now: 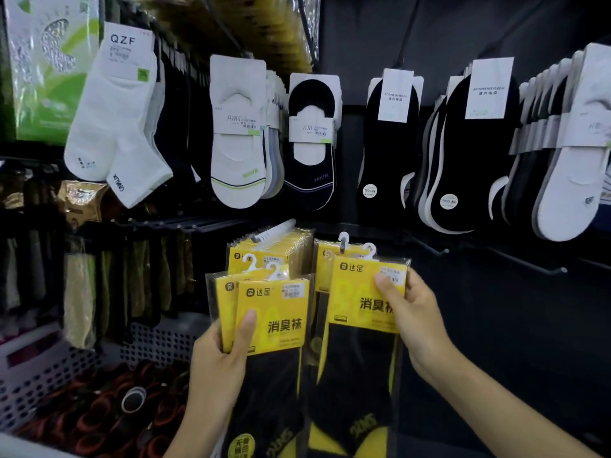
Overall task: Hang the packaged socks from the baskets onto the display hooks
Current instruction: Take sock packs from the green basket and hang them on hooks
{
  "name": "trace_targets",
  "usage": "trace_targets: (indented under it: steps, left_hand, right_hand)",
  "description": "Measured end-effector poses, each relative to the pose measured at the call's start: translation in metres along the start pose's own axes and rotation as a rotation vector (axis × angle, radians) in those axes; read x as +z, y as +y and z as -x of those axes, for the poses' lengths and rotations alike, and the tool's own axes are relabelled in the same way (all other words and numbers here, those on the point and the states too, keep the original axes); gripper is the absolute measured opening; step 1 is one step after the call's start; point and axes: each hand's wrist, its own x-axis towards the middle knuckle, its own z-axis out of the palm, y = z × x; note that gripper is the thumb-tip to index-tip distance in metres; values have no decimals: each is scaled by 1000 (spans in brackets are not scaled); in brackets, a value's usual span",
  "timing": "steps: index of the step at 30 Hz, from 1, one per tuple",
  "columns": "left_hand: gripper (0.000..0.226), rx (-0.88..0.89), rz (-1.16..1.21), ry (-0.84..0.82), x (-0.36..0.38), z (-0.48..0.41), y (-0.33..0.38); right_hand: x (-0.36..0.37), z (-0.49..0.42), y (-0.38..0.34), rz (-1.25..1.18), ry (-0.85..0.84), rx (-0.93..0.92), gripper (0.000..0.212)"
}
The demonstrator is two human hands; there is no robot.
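Observation:
My left hand grips a small stack of yellow-and-black sock packs, thumb on the front card, white hangers pointing up. My right hand pinches one more yellow sock pack by its upper right corner, just in front of a pack that hangs on a hook. To the left a full row of the same yellow packs hangs on a display hook.
White and black socks hang in rows above. Bare black hooks stick out at the right, and one nearer. A perforated grey basket with dark red items sits low left. Dark packaged socks hang at left.

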Motion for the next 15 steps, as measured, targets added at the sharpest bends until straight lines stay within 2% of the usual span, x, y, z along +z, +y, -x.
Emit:
trace_targets:
  steps: [4, 8, 10, 13, 15]
  left_hand:
    - [28, 25, -25, 49, -9, -5, 2]
    - [24, 4, 10, 45, -11, -5, 3]
    - [23, -9, 18, 43, -10, -5, 4]
    - [22, -21, 40, 27, -8, -4, 4]
    - [24, -30, 60, 10, -7, -2, 4]
  right_hand:
    - [9, -23, 5, 96, -47, 7, 12]
    - [20, -45, 23, 113, -13, 38, 9]
    - [21, -57, 34, 98, 48, 69, 5]
    - [14, -73, 52, 178, 226, 132, 19]
    - [4, -76, 64, 221, 358, 181, 19]
